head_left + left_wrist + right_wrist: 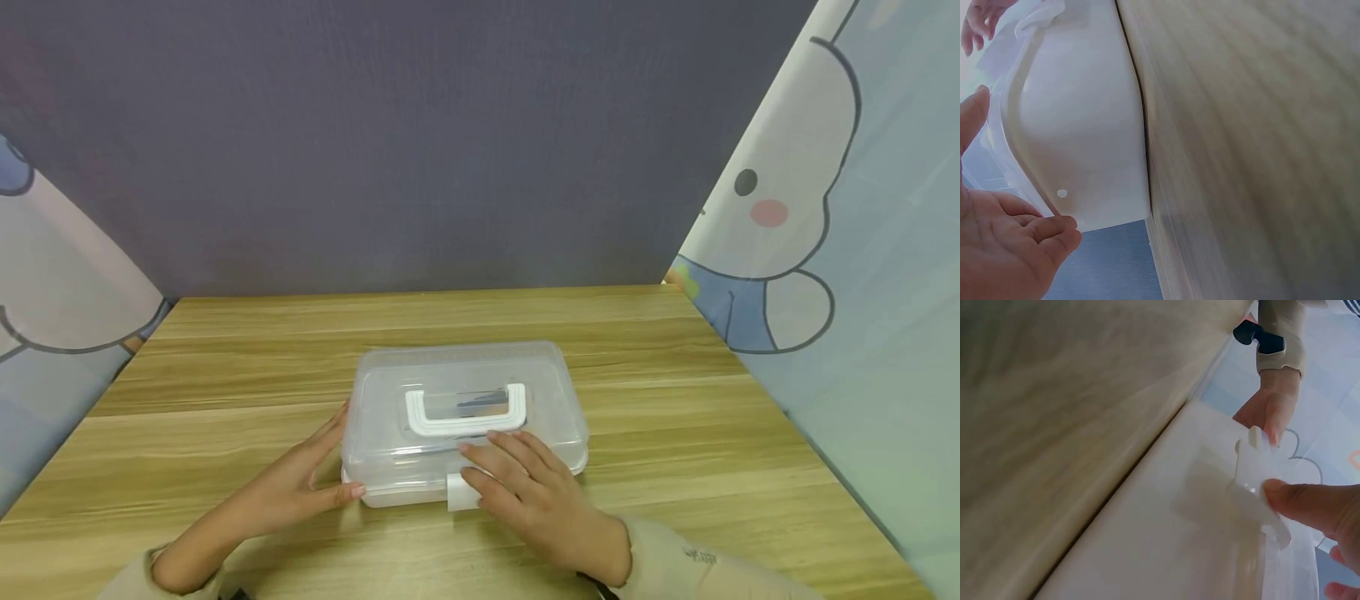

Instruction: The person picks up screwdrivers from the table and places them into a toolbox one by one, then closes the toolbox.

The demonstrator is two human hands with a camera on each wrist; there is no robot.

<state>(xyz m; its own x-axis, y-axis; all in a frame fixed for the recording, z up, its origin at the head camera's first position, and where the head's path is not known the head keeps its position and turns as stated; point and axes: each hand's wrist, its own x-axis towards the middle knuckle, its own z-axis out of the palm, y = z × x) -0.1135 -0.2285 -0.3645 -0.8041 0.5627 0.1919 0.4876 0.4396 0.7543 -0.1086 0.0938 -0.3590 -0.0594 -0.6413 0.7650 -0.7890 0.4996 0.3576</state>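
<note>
A clear plastic storage box [382, 375] with a white carrying handle [465, 428] on its lid sits on the table, its lid down. Through the lid some dark shapes show faintly. My left hand [296, 487] braces the box's left end, thumb at the front corner and fingers along the side. At the front, a white latch [461, 492] stands out from the box wall, as the right wrist view also shows. The thumb [1304, 503] of my right hand [536, 504] presses on that latch, while the other fingers extend over the lid's front edge near the handle.
The wood-grain table [675, 433] stretches around the box. A dark grey panel [420, 150] rises behind its far edge. Cartoon-printed cloths [862, 333] hang along both sides.
</note>
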